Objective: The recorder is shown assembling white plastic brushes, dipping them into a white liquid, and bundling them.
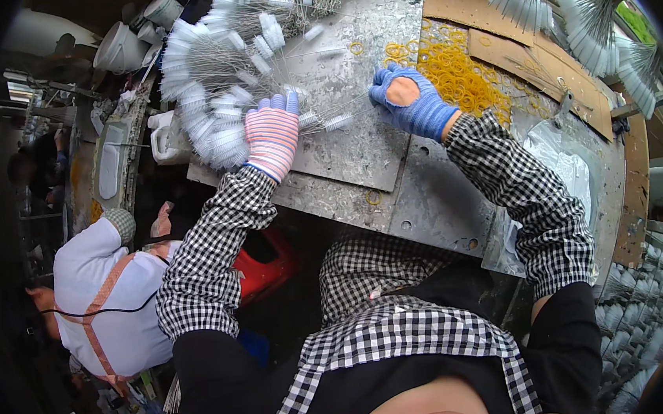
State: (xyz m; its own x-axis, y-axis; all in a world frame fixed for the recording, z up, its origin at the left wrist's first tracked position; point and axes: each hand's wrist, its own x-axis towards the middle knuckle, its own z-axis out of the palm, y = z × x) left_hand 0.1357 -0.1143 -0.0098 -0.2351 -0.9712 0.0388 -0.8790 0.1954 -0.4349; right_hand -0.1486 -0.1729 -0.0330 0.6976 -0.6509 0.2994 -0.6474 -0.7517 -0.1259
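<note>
A big fanned heap of small white-bristled wire brushes (206,84) covers the left part of the metal-topped table. My left hand (272,140), in a pink-and-blue striped glove, rests at the heap's right edge with its fingers stretched over the brushes. To the right my right hand (412,99), in a blue glove with a hole on its back, is closed. A loose brush (337,121) lies between the hands, its thin wire running to my right fingers. Beside my right hand is a pile of yellow rubber bands (457,66). The right fingertips are partly hidden.
Cardboard sheets (544,70) border the bands. More brush bundles (591,22) hang at the far right, and others are stacked at lower right. A clear plastic bag (560,159) lies near my right forearm. At left a person in white (111,297) works near a red stool (265,264).
</note>
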